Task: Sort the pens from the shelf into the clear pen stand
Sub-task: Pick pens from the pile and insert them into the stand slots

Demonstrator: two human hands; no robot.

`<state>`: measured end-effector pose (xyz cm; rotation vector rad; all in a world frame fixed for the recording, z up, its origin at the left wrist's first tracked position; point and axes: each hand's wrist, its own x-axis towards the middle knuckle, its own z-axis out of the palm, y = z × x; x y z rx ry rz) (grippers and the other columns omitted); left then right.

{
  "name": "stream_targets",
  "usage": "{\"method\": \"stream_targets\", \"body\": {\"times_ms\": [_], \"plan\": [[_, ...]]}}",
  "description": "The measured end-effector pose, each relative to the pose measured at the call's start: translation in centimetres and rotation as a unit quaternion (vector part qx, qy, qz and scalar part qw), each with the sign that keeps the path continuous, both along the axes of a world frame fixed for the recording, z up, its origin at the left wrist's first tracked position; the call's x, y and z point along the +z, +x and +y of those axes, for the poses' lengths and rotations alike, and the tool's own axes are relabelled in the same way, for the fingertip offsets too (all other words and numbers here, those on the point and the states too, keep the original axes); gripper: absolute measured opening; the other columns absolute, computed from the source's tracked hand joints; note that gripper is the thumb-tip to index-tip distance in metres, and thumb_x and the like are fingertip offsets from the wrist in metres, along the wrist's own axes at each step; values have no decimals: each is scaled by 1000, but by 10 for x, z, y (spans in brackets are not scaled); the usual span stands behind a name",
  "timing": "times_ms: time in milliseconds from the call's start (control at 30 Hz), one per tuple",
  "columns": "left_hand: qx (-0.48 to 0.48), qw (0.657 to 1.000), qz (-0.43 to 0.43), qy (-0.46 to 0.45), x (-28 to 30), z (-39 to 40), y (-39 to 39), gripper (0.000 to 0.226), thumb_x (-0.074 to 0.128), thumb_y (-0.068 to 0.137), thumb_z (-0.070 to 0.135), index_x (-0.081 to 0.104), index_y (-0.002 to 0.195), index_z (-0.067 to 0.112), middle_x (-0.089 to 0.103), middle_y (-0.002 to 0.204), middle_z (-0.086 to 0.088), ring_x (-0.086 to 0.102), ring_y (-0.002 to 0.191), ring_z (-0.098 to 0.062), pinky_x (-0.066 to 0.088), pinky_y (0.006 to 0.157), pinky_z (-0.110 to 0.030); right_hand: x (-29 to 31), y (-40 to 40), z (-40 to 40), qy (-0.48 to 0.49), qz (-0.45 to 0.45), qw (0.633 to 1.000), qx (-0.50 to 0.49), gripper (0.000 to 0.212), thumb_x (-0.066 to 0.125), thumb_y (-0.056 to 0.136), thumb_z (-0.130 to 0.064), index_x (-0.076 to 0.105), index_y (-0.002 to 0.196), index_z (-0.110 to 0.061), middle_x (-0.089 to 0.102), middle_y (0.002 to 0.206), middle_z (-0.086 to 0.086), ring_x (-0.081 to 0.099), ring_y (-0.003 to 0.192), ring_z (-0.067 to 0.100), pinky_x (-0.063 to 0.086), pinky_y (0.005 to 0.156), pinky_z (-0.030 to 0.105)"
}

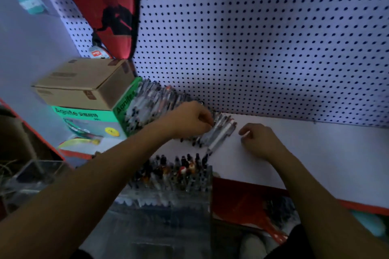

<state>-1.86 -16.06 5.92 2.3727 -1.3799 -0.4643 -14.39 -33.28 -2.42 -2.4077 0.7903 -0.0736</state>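
Observation:
A heap of clear-barrelled pens [151, 103] lies on the white shelf [305, 153] against the pegboard, spreading forward to a small row of pens [219, 134]. My left hand [191, 120] rests on this row with its fingers curled over the pens; whether it grips one is unclear. My right hand [260, 139] lies just right of the row with curled fingers, apparently pinching a small white pen end. The clear pen stand [172, 181] stands at the shelf's front edge, packed with several upright pens.
A cardboard box [84, 82] sits on a green box [94, 120] left of the heap. White pegboard [252, 38] backs the shelf; a red racket cover [109, 6] hangs on it. Red packets [248, 204] lie below the shelf edge. A clear container [31, 176] stands at the left.

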Motion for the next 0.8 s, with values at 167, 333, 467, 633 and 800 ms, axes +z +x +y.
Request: {"method": "stream_targets", "body": {"times_ms": [167,333,467,633,800], "plan": [[-18,996,-29,83,-20,-54,0,12,60,90,12,72,95,15,67,97,-1,60,83,-14,56,83,-35,-10,7,-21,29,-12,998,-45,28,54,94,-14,63,120,-15,60,123,13,57,95,24,47,81,28],[-27,968,-144,206,-44,-95,-2,22,67,86,20,54,73,7,56,79,-5,51,68,-16,49,69,-33,-9,4,-30,57,-33,995,-73,28,55,93,-10,65,119,-8,63,118,13,59,103,27,47,84,28],[-33,951,-182,248,-58,-109,-9,37,59,93,34,52,118,9,51,110,-8,53,99,-22,45,80,-32,-9,-3,-37,79,-35,992,-91,27,53,93,-10,65,118,-8,62,116,11,59,103,27,49,86,30],[-52,946,-188,259,-65,-109,-12,22,56,94,32,51,98,10,53,115,-10,48,88,-20,43,72,-31,-7,-9,-46,133,-47,983,-120,23,54,90,-7,69,107,-6,68,105,11,65,96,28,55,84,34],[-48,966,-136,213,-63,-110,-12,14,53,95,22,46,95,10,45,90,-5,45,79,-19,36,64,-28,-7,-16,-50,193,-85,967,-141,15,56,89,-7,71,92,-9,69,87,6,68,87,24,58,83,39]]}}
